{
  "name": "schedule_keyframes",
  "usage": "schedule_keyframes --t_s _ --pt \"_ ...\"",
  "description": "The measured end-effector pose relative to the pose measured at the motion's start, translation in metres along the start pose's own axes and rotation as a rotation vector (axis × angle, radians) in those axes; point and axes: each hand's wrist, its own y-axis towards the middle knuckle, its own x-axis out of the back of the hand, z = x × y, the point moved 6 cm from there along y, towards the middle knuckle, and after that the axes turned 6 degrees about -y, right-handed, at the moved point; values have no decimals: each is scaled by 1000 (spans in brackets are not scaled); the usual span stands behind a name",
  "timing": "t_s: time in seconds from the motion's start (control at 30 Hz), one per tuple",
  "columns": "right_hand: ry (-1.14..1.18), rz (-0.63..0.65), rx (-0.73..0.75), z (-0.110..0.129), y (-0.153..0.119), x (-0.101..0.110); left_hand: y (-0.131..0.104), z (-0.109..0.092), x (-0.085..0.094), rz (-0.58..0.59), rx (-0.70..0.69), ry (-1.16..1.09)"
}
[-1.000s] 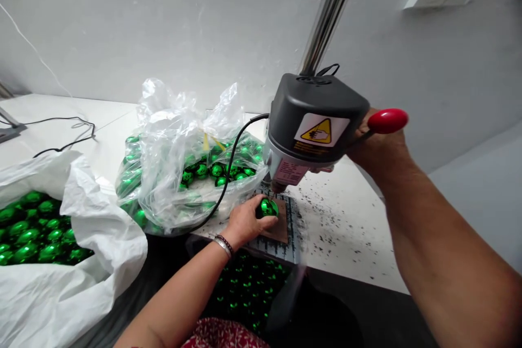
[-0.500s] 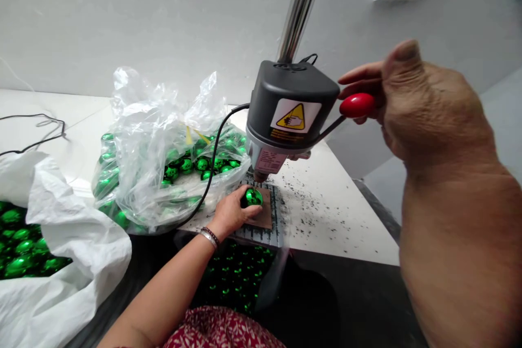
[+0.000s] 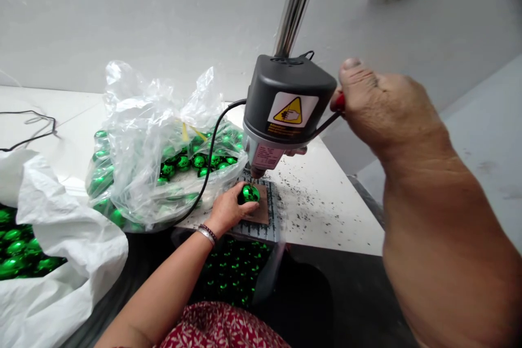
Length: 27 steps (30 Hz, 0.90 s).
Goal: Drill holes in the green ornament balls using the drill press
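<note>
My left hand (image 3: 229, 207) grips a shiny green ball (image 3: 250, 193) between thumb and fingers, on a brown pad (image 3: 261, 214) over the grooved metal base of a drill press (image 3: 290, 95). The drill's tip is just above the ball; whether they touch is too small to tell. At the right, my right hand (image 3: 377, 103) is closed round the red knob (image 3: 340, 101) of the press lever, beside the black motor housing with its yellow warning sticker. Most of the knob is hidden by the fingers.
A clear plastic bag (image 3: 142, 174) of green balls lies left of the press, with a black cable in front. White sacking (image 3: 77, 261) holds more balls at the lower left. Several balls are below the table edge. Dark shavings litter the white table (image 3: 346, 231).
My right hand has closed over the red knob, where its fingers were looser before. The whole view has shifted slightly. My left hand still holds the ball under the drill.
</note>
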Motion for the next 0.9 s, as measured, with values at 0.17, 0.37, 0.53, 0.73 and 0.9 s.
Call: schedule_keyframes --t_s 0.17,0.37,0.53,0.73,0.9 --pt "-84 19 -103 6 -9 2 0 2 -1 -5 4 -6" --pt "-102 -147 -26 -1 -38 7 0 2 -1 -1 8 13" --pt "-34 -123 39 -3 -43 7 0 1 0 -6 0 -1" --pt "32 -158 45 0 -42 6 0 2 -1 4 17 -2" --pt "47 -205 47 -2 -49 3 -1 1 -1 -2 12 10"
